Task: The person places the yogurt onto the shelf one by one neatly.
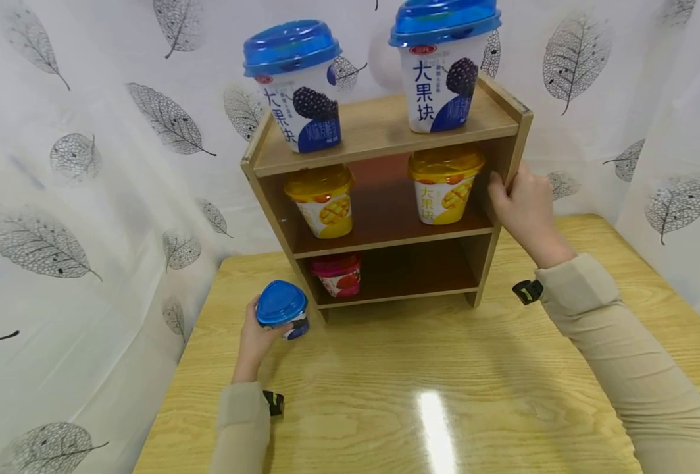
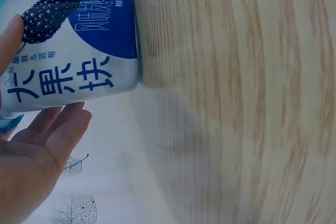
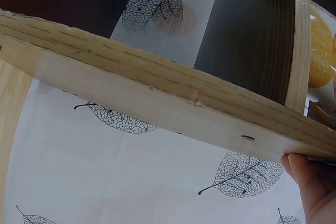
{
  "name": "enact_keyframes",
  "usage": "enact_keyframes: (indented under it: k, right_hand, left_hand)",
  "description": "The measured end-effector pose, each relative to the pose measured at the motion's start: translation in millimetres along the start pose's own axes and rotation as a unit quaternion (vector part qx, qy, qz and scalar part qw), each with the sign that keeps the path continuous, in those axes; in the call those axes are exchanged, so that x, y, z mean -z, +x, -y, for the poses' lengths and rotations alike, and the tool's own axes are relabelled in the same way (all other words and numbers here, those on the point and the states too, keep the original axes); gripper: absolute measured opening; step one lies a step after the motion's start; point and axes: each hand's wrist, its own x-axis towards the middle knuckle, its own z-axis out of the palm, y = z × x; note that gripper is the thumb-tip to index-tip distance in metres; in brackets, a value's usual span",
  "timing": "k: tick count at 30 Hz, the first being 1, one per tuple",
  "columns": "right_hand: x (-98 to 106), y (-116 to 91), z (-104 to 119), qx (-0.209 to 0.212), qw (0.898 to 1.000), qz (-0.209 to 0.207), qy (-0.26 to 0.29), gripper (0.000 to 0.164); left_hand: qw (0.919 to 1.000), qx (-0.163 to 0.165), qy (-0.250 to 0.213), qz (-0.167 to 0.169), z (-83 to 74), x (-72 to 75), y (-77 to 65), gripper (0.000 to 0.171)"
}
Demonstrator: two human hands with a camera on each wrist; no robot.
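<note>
My left hand holds a blue-lidded yogurt cup left of the small wooden shelf. In the left wrist view, a blackberry picture shows on the cup, whose base is right at the tabletop. The thumb lies on one side of it and the fingers on the other. My right hand grips the shelf's right side panel, thumb at the inner face and fingers round the outside. From the right wrist, the panel's edge crosses the view, with the fingertips against its outer face.
Two blue-lidded cups stand on the shelf's top, two yellow-lidded cups on its middle level. A red-lidded cup is at the bottom left. The wooden table meets leaf-printed white sheeting behind and beside it.
</note>
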Motion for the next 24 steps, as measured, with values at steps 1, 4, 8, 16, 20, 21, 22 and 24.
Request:
enact_keyframes:
  k: [1, 4, 8, 16, 20, 21, 22, 24]
  right_hand:
    - [-0.1, -0.1, 0.1, -0.001, 1.000, 0.000, 0.000, 0.028]
    - [-0.4, -0.2, 0.3, -0.004, 1.000, 0.001, -0.001, 0.028]
    - [-0.2, 0.0, 0.8, -0.003, 1.000, 0.001, -0.001, 0.029]
    - [0.0, 0.1, 0.1, 0.002, 1.000, -0.004, -0.001, 0.028]
    - [-0.2, 0.2, 0.5, -0.005, 1.000, -0.001, 0.005, 0.028]
    - [-0.3, 0.3, 0.8, -0.005, 1.000, -0.001, 0.005, 0.028]
    - [-0.4, 0.5, 0.9, -0.005, 1.000, -0.001, 0.006, 0.028]
    - [-0.1, 0.5, 1.2, -0.005, 1.000, 0.000, 0.006, 0.028]
  left_hand:
    - [1.0000, 0.000, -0.002, 0.000, -0.5, -0.5, -0.2, 0.088]
    - [0.9999, 0.007, -0.009, 0.001, -1.1, -1.4, -0.6, 0.087]
    - [0.9999, 0.013, -0.010, -0.004, -0.8, -0.6, -2.3, 0.086]
    - [0.9999, -0.007, 0.001, 0.010, 0.1, 5.0, -14.0, 0.086]
    - [0.9995, -0.010, 0.015, 0.027, -3.9, 3.4, -23.5, 0.087]
    - [0.9993, -0.012, 0.017, 0.030, -5.4, 2.3, -25.8, 0.086]
    - [0.9992, -0.016, 0.018, 0.032, -6.9, 1.3, -28.2, 0.086]
    - [0.9989, -0.022, 0.018, 0.037, -9.9, -1.3, -33.0, 0.086]
